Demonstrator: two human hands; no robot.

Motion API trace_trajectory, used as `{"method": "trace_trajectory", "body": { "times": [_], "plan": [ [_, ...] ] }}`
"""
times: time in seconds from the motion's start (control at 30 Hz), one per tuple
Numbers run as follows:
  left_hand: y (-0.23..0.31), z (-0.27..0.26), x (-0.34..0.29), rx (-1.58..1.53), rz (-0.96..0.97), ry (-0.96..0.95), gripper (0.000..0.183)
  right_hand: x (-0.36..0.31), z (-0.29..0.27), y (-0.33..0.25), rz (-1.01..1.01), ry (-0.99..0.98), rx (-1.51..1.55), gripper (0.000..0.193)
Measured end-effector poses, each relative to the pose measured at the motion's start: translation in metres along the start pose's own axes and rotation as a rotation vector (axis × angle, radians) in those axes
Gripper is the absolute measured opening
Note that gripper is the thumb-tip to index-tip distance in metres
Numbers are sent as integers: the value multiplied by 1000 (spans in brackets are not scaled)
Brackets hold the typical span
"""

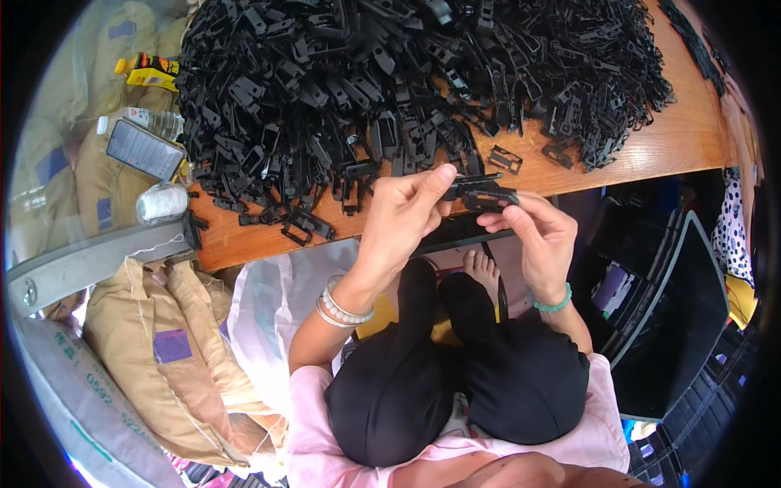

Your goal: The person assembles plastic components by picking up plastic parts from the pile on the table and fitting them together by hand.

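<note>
My left hand [400, 213] pinches one end of a slim black plastic part [473, 180] between thumb and fingers. From the other side my right hand [543, 237] grips a black plastic frame-like piece [490, 198] at its right end. The two pieces meet or overlap between my hands, just off the table's front edge and above my knees; whether they are joined I cannot tell. Behind them, a large heap of similar black plastic parts [366, 89] covers much of the wooden table [675, 134]. One loose black part [505, 159] lies in front of the heap.
Left of the table are a phone [145, 150], a clear bottle [154, 122], a yellow-labelled bottle [154, 71] and a white wrapped bundle [161, 202]. Brown sacks [163, 350] stand at lower left. Dark bins [671, 317] are at the right, near another person's arm [739, 122].
</note>
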State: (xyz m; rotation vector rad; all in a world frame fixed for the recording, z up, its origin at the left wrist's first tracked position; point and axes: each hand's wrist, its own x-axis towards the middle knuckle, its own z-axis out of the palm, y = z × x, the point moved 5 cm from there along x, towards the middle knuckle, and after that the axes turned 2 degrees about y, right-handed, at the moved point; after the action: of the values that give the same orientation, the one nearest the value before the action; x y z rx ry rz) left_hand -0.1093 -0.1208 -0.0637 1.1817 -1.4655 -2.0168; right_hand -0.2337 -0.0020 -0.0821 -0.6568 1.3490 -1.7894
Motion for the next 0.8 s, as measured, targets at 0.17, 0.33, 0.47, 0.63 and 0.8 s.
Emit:
{"method": "trace_trajectory", "body": {
  "times": [0.17,0.33,0.47,0.63,0.8],
  "plan": [
    [3,-1,-2,73,33,1,47,-2,2,-1,31,3,28,15],
    [-5,-4,2,112,55,-41,47,-2,-2,-3,31,32,7,16],
    [-11,2,-1,81,58,-14,45,0,3,-8,14,23,-130,14],
    [-12,6,-7,-6,-32,-68,28,-3,5,-17,-123,-48,-316,9],
    [-15,12,-9,-212,108,-269,14,-10,4,-16,65,58,-125,19]
  ]
}}
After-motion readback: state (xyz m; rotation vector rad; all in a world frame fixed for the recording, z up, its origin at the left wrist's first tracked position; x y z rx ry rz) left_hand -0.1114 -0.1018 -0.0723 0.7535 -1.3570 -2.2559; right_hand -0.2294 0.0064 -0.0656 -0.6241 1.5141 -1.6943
